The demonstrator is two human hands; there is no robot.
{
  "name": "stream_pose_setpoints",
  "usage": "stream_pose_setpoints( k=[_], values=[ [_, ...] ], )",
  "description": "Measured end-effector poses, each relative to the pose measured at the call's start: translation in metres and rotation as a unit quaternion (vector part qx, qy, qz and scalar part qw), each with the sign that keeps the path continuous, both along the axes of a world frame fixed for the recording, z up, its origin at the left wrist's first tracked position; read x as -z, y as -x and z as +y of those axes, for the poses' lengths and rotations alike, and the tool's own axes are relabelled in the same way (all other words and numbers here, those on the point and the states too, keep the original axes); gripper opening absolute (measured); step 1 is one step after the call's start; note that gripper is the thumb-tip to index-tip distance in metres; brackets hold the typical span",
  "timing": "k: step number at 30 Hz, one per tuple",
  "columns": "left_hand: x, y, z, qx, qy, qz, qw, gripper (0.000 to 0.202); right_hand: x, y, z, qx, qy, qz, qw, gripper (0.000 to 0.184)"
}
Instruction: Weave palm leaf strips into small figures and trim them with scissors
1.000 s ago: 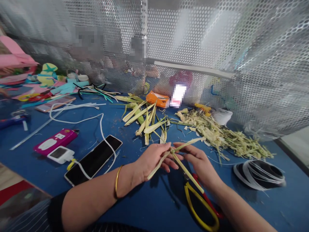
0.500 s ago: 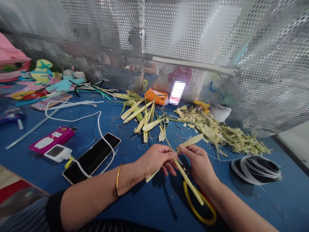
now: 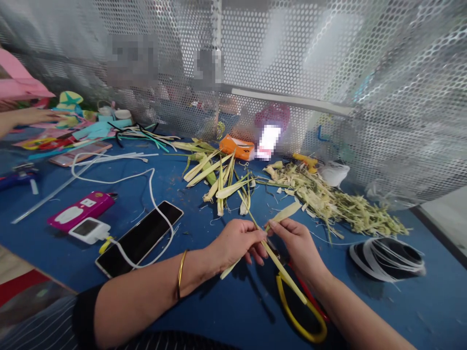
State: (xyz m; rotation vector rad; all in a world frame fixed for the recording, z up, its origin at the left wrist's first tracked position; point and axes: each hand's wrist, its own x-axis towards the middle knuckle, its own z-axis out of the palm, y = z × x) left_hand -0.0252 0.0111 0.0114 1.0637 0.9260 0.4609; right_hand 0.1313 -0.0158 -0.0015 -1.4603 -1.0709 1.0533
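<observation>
Pale green corn husk strips (image 3: 280, 270) cross between my hands. My left hand (image 3: 239, 243) pinches them at the crossing with thumb and forefinger, its other fingers curled below. One strip end pokes out under the left wrist. My right hand (image 3: 295, 243) pinches a wider husk leaf (image 3: 286, 212) close by, and the fingertips of both hands almost meet. Beneath the hands lie scissors (image 3: 280, 311) with yellow and red handles, their blades mostly hidden. Farther back is a small pile of cut husk leaves (image 3: 219, 177).
A heap of shredded husk (image 3: 339, 199) and a spool of clear line (image 3: 386, 257) lie right. At left are a black phone (image 3: 140, 238), a magenta device (image 3: 82, 209) and a white cable (image 3: 151, 182). Perforated sheeting (image 3: 277, 53) stands behind. Another person's hand (image 3: 40, 116) reaches in far left.
Another person's arm has come into view at the far left over the coloured pieces. My hands keep their pinch on the strips, with the husk leaf shifted slightly.
</observation>
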Motion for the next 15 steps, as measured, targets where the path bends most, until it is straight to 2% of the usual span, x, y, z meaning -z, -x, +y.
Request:
stream_pose_setpoints(
  k=[3, 7, 11, 13, 15],
  values=[
    [0.003, 0.0, 0.001, -0.008, -0.007, -0.006, 1.0, 0.023, -0.002, 0.001, -0.001, -0.017, -0.005, 0.012, 1.0, 0.031],
    [0.006, 0.0, 0.001, 0.031, -0.005, -0.007, 0.999, 0.018, -0.001, 0.004, -0.003, 0.006, 0.013, 0.001, 1.0, 0.032],
    [0.003, 0.001, 0.0, 0.033, -0.003, -0.013, 0.999, 0.014, 0.002, 0.002, 0.0, 0.002, 0.013, -0.01, 1.0, 0.036],
    [0.002, 0.001, 0.0, 0.033, -0.002, -0.01, 0.999, 0.014, 0.002, -0.004, 0.003, 0.018, -0.023, -0.051, 0.998, 0.034],
    [0.001, 0.001, 0.0, 0.04, -0.001, -0.001, 0.999, 0.016, -0.003, -0.012, 0.004, 0.093, -0.111, -0.134, 0.98, 0.029]
  ],
)
